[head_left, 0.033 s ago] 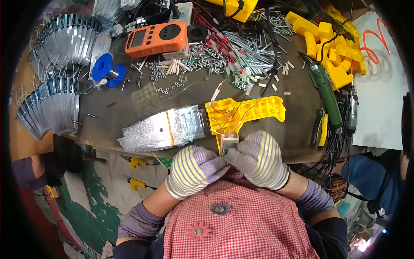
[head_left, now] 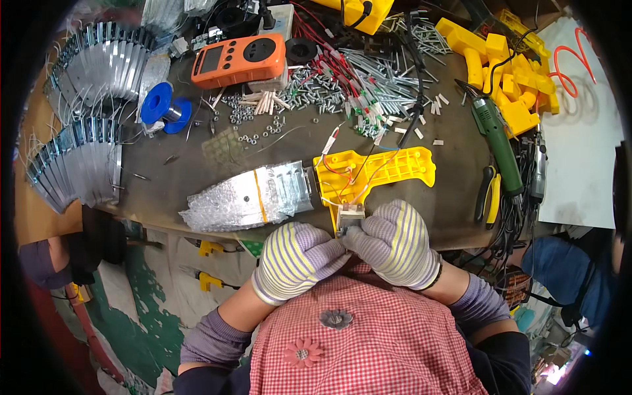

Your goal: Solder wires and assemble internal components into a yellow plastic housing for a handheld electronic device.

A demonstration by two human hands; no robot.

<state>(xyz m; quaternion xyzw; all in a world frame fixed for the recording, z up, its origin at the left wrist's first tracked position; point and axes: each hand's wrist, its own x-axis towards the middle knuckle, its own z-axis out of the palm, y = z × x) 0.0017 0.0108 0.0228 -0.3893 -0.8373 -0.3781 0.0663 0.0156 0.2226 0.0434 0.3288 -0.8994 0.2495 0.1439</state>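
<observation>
Yellow handle housing open side up on tabletop. Left hand, right hand: gloved, fingers curled closed, meeting at housing's near end, partly covering it; anything pinched hidden. Small pale block at same end. Red wires cross housing's cavity. Bubble-wrapped piece crowds housing's left. Right of housing: pliers, green electric screwdriver. Beyond housing: screw pile; beyond-left, orange multimeter.

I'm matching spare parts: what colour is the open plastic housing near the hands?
The housing is yellow; it shows best in the head view.
</observation>
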